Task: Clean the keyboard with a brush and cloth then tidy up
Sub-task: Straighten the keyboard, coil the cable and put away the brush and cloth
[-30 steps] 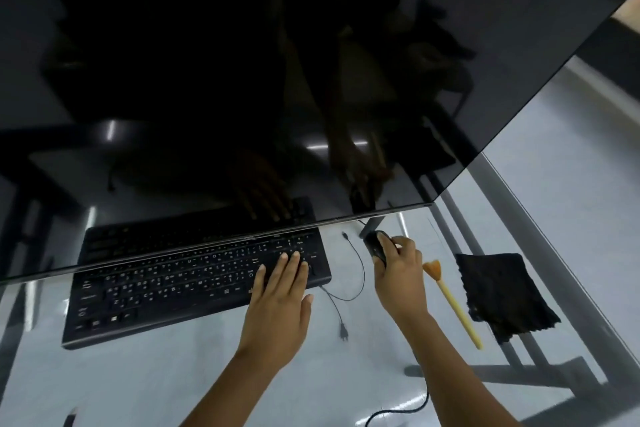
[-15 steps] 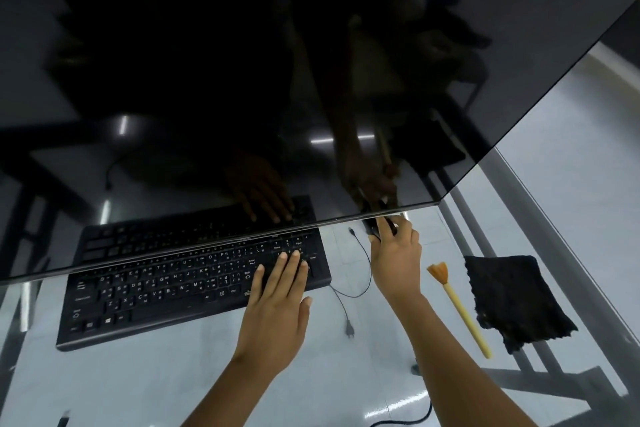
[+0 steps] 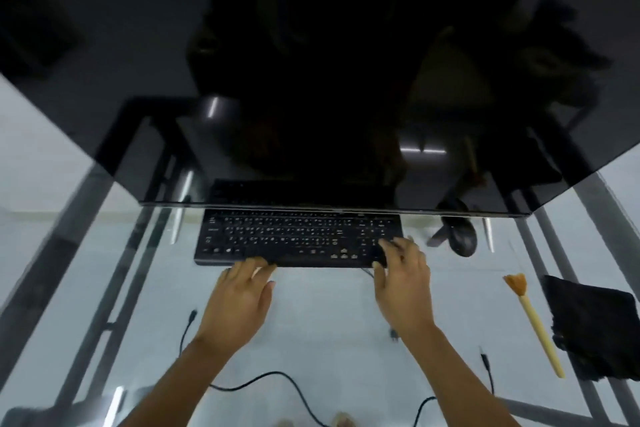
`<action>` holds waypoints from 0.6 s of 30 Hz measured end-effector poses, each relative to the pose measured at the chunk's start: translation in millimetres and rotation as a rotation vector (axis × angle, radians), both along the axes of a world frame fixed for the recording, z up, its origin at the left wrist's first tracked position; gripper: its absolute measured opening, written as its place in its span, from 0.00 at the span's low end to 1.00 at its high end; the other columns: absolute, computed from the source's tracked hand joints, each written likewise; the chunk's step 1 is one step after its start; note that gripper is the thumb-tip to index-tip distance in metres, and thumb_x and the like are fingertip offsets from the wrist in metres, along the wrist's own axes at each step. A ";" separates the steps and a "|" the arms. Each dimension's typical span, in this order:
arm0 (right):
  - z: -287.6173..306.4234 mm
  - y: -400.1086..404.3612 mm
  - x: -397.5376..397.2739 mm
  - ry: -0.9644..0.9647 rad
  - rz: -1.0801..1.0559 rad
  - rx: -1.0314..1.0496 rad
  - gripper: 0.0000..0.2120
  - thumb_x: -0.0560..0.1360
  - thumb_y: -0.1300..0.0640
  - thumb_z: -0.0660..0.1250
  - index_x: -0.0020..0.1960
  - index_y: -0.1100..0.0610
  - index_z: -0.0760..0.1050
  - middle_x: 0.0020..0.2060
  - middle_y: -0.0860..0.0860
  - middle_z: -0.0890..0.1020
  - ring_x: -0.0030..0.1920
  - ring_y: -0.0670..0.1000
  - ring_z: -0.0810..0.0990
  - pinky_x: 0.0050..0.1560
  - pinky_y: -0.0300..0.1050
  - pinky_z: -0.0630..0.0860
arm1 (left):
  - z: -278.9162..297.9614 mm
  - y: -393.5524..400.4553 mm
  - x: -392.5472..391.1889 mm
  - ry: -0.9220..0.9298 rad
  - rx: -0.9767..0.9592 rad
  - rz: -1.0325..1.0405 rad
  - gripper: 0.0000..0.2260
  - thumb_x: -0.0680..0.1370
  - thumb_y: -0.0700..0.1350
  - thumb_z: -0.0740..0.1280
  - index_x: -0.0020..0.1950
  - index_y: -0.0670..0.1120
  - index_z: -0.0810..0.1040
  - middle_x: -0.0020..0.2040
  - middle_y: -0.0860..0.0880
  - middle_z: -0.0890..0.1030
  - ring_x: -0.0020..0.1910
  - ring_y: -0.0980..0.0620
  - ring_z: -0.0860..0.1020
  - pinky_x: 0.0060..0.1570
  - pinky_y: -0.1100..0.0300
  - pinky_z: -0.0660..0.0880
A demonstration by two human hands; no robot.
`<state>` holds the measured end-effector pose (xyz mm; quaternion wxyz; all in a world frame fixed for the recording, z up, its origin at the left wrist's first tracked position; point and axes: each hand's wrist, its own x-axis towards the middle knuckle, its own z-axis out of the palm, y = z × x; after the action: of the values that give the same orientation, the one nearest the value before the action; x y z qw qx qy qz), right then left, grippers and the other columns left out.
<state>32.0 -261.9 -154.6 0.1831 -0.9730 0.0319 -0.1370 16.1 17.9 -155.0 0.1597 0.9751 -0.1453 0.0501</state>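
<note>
keyboard (image 3: 298,237) on glass desk (image 3: 329,329); left hand (image 3: 239,302) and right hand (image 3: 403,282) grip its front edge.

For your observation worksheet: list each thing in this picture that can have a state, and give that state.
keyboard: flat on glass desk, both hands at its near edge
left hand: fingers on keyboard's front edge
right hand: gripping keyboard's right end
brush: lying untouched
cloth: lying crumpled, untouched
mouse: resting, untouched
monitor: off, dark

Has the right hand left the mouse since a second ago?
Yes. The right hand has moved left off the mouse, which sits by the monitor edge, and now grips the keyboard at its right end.
</note>
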 end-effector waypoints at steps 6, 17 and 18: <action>3.2 92.3 -20.2 0.063 0.232 0.000 0.21 0.69 0.61 0.75 0.61 0.60 0.78 0.57 0.59 0.77 0.54 0.60 0.79 0.53 0.55 0.79 | 6.2 67.7 -51.5 0.167 -0.101 -0.053 0.16 0.74 0.63 0.63 0.45 0.51 0.77 0.44 0.57 0.74 0.42 0.59 0.73 0.43 0.65 0.72; 4.6 164.0 -50.3 0.141 0.371 -0.015 0.17 0.73 0.58 0.72 0.61 0.58 0.78 0.59 0.57 0.77 0.56 0.59 0.78 0.55 0.54 0.76 | -4.5 80.5 -93.9 0.158 -0.148 -0.213 0.17 0.77 0.64 0.59 0.46 0.52 0.76 0.43 0.57 0.75 0.41 0.60 0.70 0.43 0.66 0.71; 4.7 164.2 -51.3 0.148 0.376 -0.014 0.17 0.73 0.58 0.72 0.61 0.58 0.78 0.59 0.57 0.77 0.56 0.59 0.78 0.56 0.54 0.76 | -5.0 79.8 -96.1 0.146 -0.130 -0.244 0.16 0.76 0.64 0.61 0.46 0.52 0.76 0.43 0.57 0.75 0.41 0.60 0.70 0.42 0.66 0.70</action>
<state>-19.3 -97.7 -149.9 0.1959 -0.9705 -0.1377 -0.0288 -80.0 97.8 -160.0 0.2377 0.9389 -0.2469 -0.0313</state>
